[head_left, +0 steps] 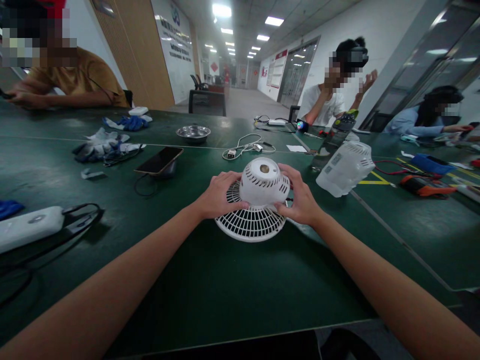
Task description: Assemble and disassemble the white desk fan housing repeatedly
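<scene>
A white motor housing (263, 182) with slots and a round spot on top sits over a white round fan grille (252, 225), which lies on the green table (232, 285). Around the housing's left side curl the fingers of my left hand (221, 196), its thumb along the lower edge. From the right, my right hand (300, 197) grips the same housing, thumb at its lower right. Part of the grille is hidden beneath the housing and my hands.
Farther back are a phone (161, 161), a metal bowl (193, 133), a white cable (247, 146) and gloves (103, 145). On the right stand a translucent white plastic piece (345, 169), a bottle (333, 137) and an orange tool (427, 186). Several people sit around.
</scene>
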Demonstrator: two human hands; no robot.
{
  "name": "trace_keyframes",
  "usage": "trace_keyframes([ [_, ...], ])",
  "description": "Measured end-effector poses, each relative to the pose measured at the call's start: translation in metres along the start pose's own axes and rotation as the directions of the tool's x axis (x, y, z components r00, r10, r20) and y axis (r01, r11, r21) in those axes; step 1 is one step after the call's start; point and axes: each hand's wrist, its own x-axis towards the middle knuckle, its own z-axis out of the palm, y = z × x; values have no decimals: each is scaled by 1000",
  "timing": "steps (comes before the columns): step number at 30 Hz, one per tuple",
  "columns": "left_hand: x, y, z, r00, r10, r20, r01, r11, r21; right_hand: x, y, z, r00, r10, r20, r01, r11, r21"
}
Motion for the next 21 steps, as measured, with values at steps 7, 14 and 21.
trace_keyframes([
  [7, 1, 0, 1, 1000, 4, 14, -4, 1000, 4, -1, 4, 0, 1000, 9, 10, -10, 1000, 17],
  [14, 0, -1, 1, 999, -23, 41, 23, 1000, 15, -2, 2, 0, 999, 45, 0, -45, 998, 35],
  [21, -1, 0, 1, 998, -47, 31, 48, 999, -14, 1, -2, -2, 988, 138, 66, -146, 981, 132],
])
